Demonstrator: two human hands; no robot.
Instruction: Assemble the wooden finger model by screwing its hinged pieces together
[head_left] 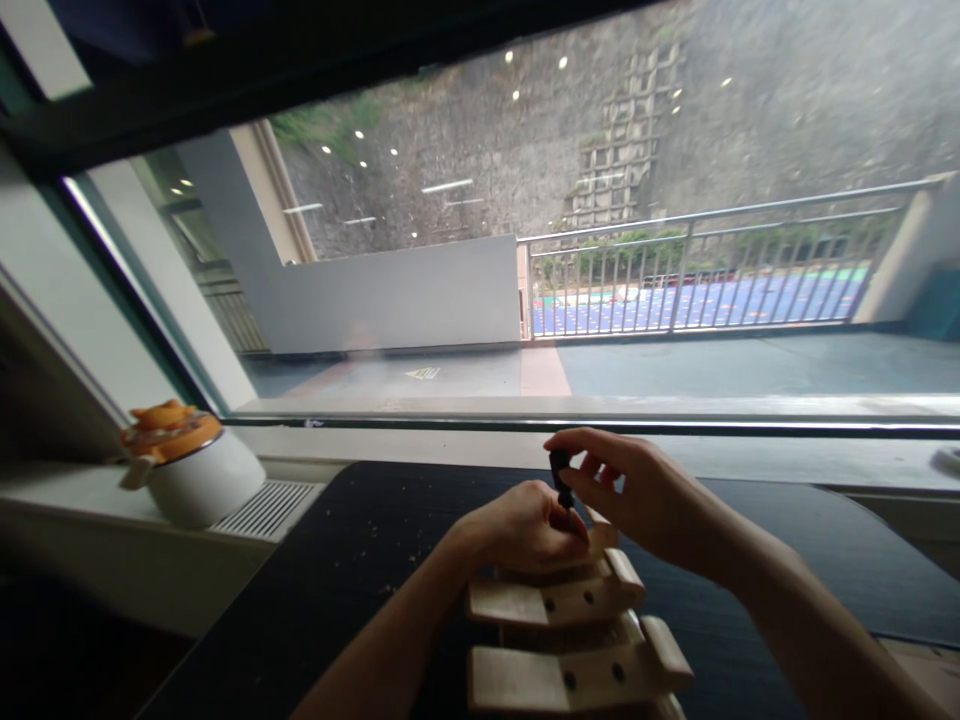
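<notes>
Between the thumb and fingers of my right hand (626, 480) is a short screwdriver with a black handle (559, 470), held nearly upright. Its lower end meets the fingers of my left hand (525, 525), which are curled closed over the far part of a light wooden piece. Whatever those fingers pinch is hidden. The wooden piece has several pale slats (517, 680) in a row toward me, with dark round holes or screw heads in them. Raised rounded blocks (667, 650) stand at the slats' right ends.
The black table (315, 600) carries small pale crumbs left of my hands. On the sill at left stands a white pot with an orange lid (199, 470), beside a vent grille (266, 508). A large window (420, 200) rises behind the table.
</notes>
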